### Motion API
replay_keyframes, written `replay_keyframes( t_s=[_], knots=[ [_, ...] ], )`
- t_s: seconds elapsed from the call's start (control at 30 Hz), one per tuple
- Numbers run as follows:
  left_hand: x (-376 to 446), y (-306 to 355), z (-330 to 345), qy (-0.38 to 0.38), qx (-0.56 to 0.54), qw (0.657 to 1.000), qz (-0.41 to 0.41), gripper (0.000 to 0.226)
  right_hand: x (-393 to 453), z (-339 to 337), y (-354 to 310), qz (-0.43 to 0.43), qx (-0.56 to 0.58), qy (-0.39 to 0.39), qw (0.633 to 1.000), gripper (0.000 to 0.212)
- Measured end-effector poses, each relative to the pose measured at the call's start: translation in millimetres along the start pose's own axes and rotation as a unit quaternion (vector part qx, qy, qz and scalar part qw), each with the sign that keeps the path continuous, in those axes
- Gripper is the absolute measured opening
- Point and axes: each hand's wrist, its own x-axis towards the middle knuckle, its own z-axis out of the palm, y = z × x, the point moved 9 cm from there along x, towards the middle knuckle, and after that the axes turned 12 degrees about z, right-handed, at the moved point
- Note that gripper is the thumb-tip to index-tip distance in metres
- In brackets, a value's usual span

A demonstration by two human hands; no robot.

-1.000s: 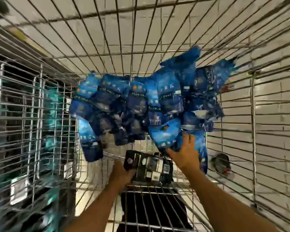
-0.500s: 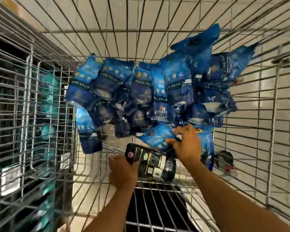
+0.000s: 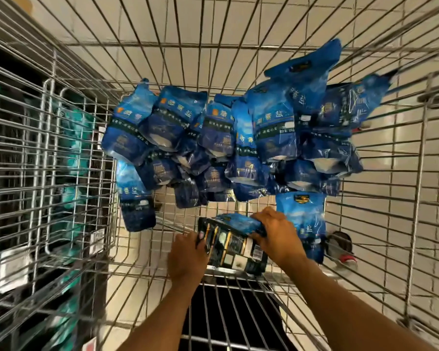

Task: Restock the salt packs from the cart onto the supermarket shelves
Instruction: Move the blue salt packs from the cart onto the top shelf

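Observation:
Several blue salt packs [image 3: 238, 138] lie heaped across the far half of a wire cart [image 3: 213, 54]. Near the cart's close end, my left hand [image 3: 186, 257] grips the left edge of a stack of packs [image 3: 235, 252], dark backs with labels facing up. My right hand [image 3: 276, 236] holds one blue salt pack [image 3: 238, 220] and lays it flat on top of that stack. Another blue pack [image 3: 306, 219] stands just right of my right hand.
Shelves [image 3: 69, 153] with teal packs stand beyond the cart's left wall, blurred. Pale floor tiles [image 3: 436, 173] show through the wires at the right and far side. A cart wheel [image 3: 340, 247] sits low at the right. A dark mat [image 3: 228, 320] lies below my arms.
My right hand pulled one blue pack back from the heap and brought it down onto the stack held by my left hand. The view has shifted closer over the cart.

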Motion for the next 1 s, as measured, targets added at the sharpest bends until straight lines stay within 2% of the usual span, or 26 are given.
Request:
replay_keyframes(
  t_s=[0.07, 0.13, 0.27, 0.4, 0.5, 0.6, 0.7, 0.73, 0.77, 0.9, 1.0],
  knots=[
    [0, -1, 6, -0.034, -0.162, 0.986, -0.006, 0.03, 2, -4, 2, 0.0, 0.036, 0.004, 0.999, 0.037],
    [1, -4, 4, -0.082, -0.273, 0.957, -0.057, 0.029, 2, -13, 3, -0.01, 0.068, 0.011, 0.998, 0.031],
    [-9, 28, -21, -0.146, -0.397, 0.9, -0.101, 0.024, -9, -24, -2, -0.013, 0.114, 0.002, 0.993, 0.023],
    [-36, 86, -41, -0.242, -0.517, 0.813, -0.113, 0.011, -26, -32, -6, 0.01, 0.168, -0.018, 0.986, 0.021],
    [-46, 113, -65, -0.26, -0.543, 0.792, -0.101, 0.019, -40, -46, -7, 0.05, 0.262, -0.027, 0.964, 0.037],
    [-52, 129, -102, -0.229, -0.608, 0.751, -0.116, 0.03, -54, -67, -20, 0.08, 0.316, -0.043, 0.945, 0.026],
    [-67, 152, -156, -0.233, -0.622, 0.742, -0.09, 0.011, -78, -98, -51, 0.066, 0.366, -0.056, 0.927, 0.015],
    [-73, 162, -180, -0.226, -0.627, 0.742, -0.07, 0.006, -90, -114, -63, 0.047, 0.375, -0.045, 0.925, 0.008],
    [-80, 173, -204, -0.219, -0.63, 0.743, -0.052, 0.008, -101, -130, -75, 0.036, 0.381, -0.028, 0.923, 0.01],
    [-132, 226, -297, -0.257, -0.642, 0.721, 0.034, 0.008, -153, -210, -120, -0.031, 0.436, 0.06, 0.898, 0.037],
    [-175, 254, -357, -0.285, -0.652, 0.701, 0.05, 0.028, -194, -267, -151, -0.075, 0.463, 0.1, 0.878, 0.045]
  ],
)
